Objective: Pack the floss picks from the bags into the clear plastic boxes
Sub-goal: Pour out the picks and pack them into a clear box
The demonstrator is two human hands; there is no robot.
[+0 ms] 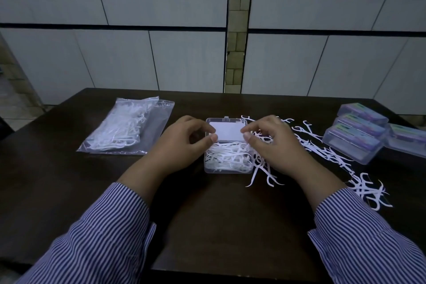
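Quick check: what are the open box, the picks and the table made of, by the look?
Open box: clear hard plastic, contents show through its walls. Floss picks: white, matte, probably moulded plastic. Table: dark brown, dull sheen, maybe wood or laminate; can't tell which.

The tabletop [69, 180] is showing as dark, smooth, faintly glossy wood. At center, the open box [227, 169] is looking like clear hard plastic, holding matt white plastic floss picks [228, 157]. Left, thin crinkled glossy plastic bags [129, 127] are glinting. Striped woven cloth sleeves [92, 237] are filling the lower corners.
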